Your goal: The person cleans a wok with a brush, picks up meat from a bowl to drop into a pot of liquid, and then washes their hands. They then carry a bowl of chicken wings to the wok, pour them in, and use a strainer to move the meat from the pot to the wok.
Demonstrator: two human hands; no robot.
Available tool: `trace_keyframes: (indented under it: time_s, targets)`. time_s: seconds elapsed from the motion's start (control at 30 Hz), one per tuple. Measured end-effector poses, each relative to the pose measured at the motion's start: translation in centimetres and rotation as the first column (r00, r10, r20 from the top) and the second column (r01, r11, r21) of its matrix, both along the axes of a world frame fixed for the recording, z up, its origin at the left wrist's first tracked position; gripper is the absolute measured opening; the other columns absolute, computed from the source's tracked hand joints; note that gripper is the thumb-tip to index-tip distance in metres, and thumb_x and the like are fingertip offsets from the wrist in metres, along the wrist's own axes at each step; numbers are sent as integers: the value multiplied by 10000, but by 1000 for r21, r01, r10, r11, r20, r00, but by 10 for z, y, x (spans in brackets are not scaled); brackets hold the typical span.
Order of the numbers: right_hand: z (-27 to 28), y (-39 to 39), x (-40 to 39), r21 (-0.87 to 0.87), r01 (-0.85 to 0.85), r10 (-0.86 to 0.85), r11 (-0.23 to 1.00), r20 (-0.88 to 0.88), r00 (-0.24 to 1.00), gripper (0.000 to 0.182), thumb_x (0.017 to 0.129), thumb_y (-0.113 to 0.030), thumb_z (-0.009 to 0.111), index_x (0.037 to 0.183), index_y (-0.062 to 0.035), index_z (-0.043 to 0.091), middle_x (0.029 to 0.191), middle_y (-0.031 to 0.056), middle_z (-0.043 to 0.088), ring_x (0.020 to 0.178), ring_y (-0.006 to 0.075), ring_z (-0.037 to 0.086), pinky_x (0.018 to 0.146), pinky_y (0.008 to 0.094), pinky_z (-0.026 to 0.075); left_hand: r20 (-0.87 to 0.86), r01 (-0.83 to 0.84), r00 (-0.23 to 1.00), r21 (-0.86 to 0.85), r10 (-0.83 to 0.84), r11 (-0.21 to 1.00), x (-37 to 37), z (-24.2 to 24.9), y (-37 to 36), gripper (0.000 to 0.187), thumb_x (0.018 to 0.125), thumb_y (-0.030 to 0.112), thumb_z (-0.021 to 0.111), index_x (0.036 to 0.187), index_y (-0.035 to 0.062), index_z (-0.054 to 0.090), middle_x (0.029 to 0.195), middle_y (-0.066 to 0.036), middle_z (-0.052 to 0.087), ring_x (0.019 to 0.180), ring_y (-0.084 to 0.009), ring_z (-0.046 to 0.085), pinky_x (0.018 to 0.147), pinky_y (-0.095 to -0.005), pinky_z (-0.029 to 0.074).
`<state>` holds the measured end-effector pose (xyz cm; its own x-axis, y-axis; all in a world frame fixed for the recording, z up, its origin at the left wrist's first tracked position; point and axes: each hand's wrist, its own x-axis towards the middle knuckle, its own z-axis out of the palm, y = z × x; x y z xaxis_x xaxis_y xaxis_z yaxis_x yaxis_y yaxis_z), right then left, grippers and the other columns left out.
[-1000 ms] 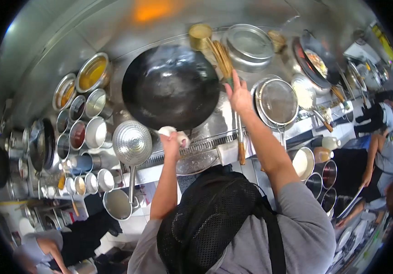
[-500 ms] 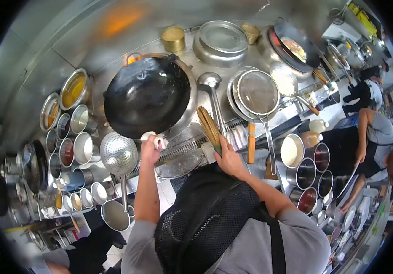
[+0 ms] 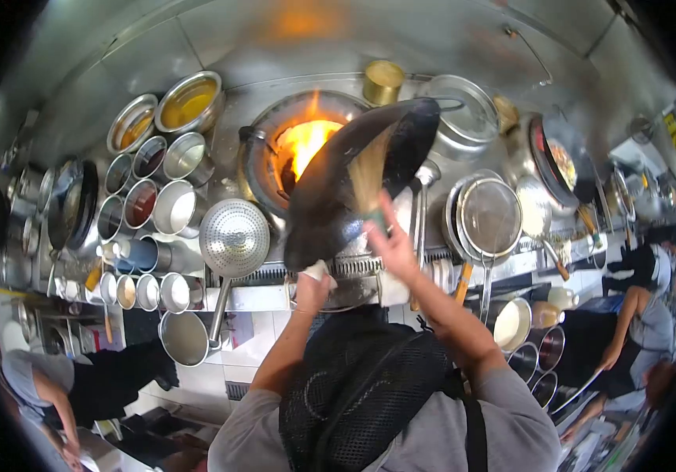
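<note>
The kitchen range stood against a steel wall point(image 3: 440, 39), and we noted an open flame point(image 3: 305, 145) inside an uncovered burner ring point(image 3: 253, 179). The black wok point(image 3: 324, 206) was just to the right of that ring, tilted steeply, its hollow turned to the right. We could not tell whether its underside touched the range.

The left hand point(image 3: 311, 293) was closed around a white cloth point(image 3: 316, 271) at the wok's near edge. The right hand point(image 3: 390, 241) gripped the green-bound end of a bristle brush point(image 3: 369, 175), its fingers narrow about it; the bristles lay over the wok's hollow, though blur kept us from confirming contact. A ladle point(image 3: 428, 173) lay just beyond the wok, a perforated strainer point(image 3: 234, 236) was on its left and a mesh strainer point(image 3: 492, 216) on its right.

In our judgement the wok was rigid, fairly heavy and probably hot beside such a fire, with a smooth face likely to be slick. We considered the padded near edge the sound place to take hold; bare skin elsewhere appeared inadvisable. The brush we judged light, stiff yet springy, and best held at its bound end.
</note>
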<state>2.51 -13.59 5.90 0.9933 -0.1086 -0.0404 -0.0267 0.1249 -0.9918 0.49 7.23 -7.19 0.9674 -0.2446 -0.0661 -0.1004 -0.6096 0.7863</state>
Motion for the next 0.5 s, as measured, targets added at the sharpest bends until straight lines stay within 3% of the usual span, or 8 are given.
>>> trace_keyframes:
  time_s: [0.07,0.13,0.2,0.27,0.3,0.33,0.43,0.5]
  targets:
    - [-42,1,-12,-729,-52,365,683,279,888,745,899,-246,659,1505,-142,239,1238,215,583,1033,277,627,914,365,487,148,26,989,-7,-25,1000,4,1,-6,283,787,86,585,1018,-65,525,935,-255,609,876,-447,595,820,-476,466]
    - [-41,-32,-33,-778,-496,445,386,-314,839,701,898,-427,592,1494,-312,242,1247,238,553,1097,384,585,951,438,475,198,-245,925,-341,324,908,18,7,-8,402,802,104,586,1138,-62,441,974,-273,585,878,-467,588,839,-479,457]
    - [-77,-114,13,-837,-547,279,-34,-533,799,711,840,-281,624,1468,-320,291,1170,220,591,1066,389,594,893,476,492,119,-257,944,-325,309,910,36,-3,7,485,811,92,576,1215,-52,349,1025,-286,554,886,-457,600,812,-476,483]
    - [-47,-179,80,-977,-159,173,-139,-182,968,683,820,-260,631,1443,-236,354,1145,205,611,967,374,625,736,488,529,-111,-303,952,-430,284,850,48,20,10,464,819,78,560,1208,-55,344,1041,-267,557,906,-398,621,776,-475,512]
    - [5,-174,109,-966,-90,51,-243,-106,993,661,835,-297,634,1434,-229,363,1167,224,592,977,392,620,736,499,525,-509,-508,832,-537,221,674,51,67,4,453,819,86,552,1200,-50,349,1050,-245,571,905,-326,628,719,-444,536]
    - [44,-173,144,-980,-59,7,-188,-61,998,629,870,-315,610,1439,-234,356,1163,223,586,997,417,603,787,506,508,-364,-456,879,-457,307,763,59,59,2,461,822,91,556,1206,-53,345,1047,-224,573,884,-284,628,642,-397,555]
    - [119,-116,210,-862,504,-9,48,504,864,620,896,-345,607,1439,-188,354,1122,231,568,985,439,588,810,504,486,-384,-474,875,-559,294,680,84,-22,-1,475,814,68,561,1217,-51,339,1063,-215,555,870,-267,629,545,-346,564]
    - [126,-66,237,-776,603,-33,187,608,793,623,903,-303,613,1436,-116,350,1146,249,564,1002,425,582,856,476,470,-677,-627,727,-583,119,516,92,-12,-3,368,849,58,533,1178,-24,390,1016,-158,560,908,-238,603,548,-330,560]
